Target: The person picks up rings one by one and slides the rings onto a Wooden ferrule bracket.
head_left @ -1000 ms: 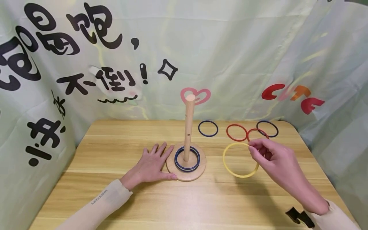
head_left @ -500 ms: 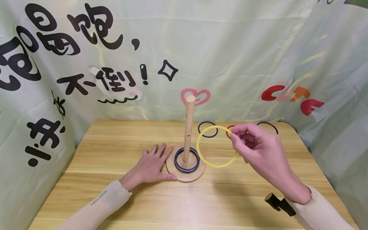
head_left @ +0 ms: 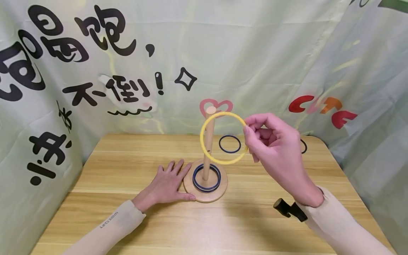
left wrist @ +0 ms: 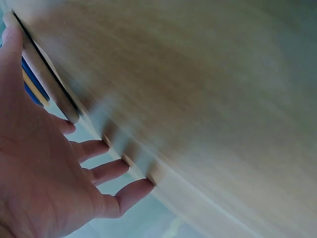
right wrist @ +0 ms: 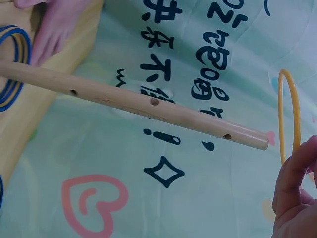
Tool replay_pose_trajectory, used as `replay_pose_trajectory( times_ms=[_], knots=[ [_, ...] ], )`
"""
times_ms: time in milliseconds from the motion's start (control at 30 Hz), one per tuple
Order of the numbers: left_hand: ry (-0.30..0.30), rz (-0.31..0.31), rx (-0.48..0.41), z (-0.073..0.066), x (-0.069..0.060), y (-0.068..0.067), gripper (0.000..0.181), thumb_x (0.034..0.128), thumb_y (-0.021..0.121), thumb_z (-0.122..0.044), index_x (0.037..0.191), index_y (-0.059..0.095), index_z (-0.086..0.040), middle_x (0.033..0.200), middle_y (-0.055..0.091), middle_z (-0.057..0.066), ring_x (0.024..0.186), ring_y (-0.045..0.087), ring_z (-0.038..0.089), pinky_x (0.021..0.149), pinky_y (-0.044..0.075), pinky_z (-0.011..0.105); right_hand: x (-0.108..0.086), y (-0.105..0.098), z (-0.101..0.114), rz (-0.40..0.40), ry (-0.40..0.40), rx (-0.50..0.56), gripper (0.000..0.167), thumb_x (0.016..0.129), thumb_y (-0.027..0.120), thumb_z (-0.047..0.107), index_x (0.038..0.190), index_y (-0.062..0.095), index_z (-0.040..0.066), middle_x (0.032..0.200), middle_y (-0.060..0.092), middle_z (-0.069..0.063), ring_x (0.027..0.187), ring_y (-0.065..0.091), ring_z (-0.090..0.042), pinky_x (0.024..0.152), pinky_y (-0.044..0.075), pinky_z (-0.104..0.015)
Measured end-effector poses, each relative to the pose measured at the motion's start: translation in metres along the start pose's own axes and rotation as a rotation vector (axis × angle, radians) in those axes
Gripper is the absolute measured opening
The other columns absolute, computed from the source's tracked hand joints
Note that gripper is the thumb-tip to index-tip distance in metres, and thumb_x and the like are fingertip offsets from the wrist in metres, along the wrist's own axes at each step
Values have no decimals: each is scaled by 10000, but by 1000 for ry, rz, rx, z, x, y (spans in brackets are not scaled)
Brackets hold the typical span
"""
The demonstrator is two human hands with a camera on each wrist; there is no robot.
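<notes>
My right hand (head_left: 277, 145) pinches the right edge of a yellow ring (head_left: 202, 138) between thumb and fingertips. In the head view that ring overlaps the upright wooden peg (head_left: 209, 138). The right wrist view shows the yellow ring (right wrist: 297, 109) above the peg's top end, apart from it. My left hand (head_left: 167, 182) lies spread on the table with its thumb and index finger touching the round wooden base (head_left: 220, 191). Around the foot of the peg lie stacked rings, with a blue ring (head_left: 206, 190) on top. A yellow one shows between blue ones in the right wrist view.
Behind the peg a blue ring (head_left: 230, 152) lies on the wooden table (head_left: 127, 152). Another blue ring (head_left: 305, 146) is partly hidden by my right hand. A printed curtain (head_left: 248, 53) hangs along the back and sides.
My right hand has moved left and up with the yellow ring, from over the right of the table to the peg's top. It now covers the red rings. My left hand stays put.
</notes>
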State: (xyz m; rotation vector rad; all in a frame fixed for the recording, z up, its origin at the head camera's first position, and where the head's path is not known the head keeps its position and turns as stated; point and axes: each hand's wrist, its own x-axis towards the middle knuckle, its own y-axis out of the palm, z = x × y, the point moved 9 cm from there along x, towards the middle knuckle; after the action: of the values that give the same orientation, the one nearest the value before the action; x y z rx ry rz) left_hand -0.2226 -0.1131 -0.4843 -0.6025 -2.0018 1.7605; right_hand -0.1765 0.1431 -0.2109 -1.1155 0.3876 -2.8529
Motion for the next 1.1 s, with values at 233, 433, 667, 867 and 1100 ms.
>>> replay_pose_trajectory(
  times_ms=[233,433,667,867,1100],
  knots=[
    [12,-24,-14,0,-1,-2,1238,846,541,-970,1712,371,-103,1685,381,275,1463,414,579,982,379,814,19,11,-9,-25,70,97,90,1006,725,-26,1096,722,-24,799,611,-150,464,504,-193,433,429,-269],
    [15,-25,-15,-1,-1,-3,1231,852,552,-960,1708,376,-94,1682,382,280,1457,417,584,980,378,825,26,19,-25,-4,115,87,99,1013,711,-45,1105,718,-8,801,619,-134,479,525,-240,466,471,-288],
    [17,-28,-17,-2,-1,-4,1227,851,561,-956,1706,380,-95,1679,387,279,1452,422,590,979,382,821,20,26,-57,5,215,89,67,1014,710,-16,1076,719,6,789,604,-150,487,510,-216,462,445,-274],
    [13,-17,-7,-1,-1,-1,1231,850,553,-961,1709,376,-98,1685,380,276,1453,424,581,980,382,818,6,35,-81,23,256,60,72,1002,723,-25,1064,734,11,778,624,-142,499,528,-192,459,447,-257],
    [7,-17,5,-1,0,-2,1222,852,564,-954,1713,375,-107,1691,380,265,1462,427,562,979,394,808,-9,50,-106,72,310,36,99,992,713,-42,1058,730,29,783,617,-131,515,539,-190,459,440,-255]
  ],
)
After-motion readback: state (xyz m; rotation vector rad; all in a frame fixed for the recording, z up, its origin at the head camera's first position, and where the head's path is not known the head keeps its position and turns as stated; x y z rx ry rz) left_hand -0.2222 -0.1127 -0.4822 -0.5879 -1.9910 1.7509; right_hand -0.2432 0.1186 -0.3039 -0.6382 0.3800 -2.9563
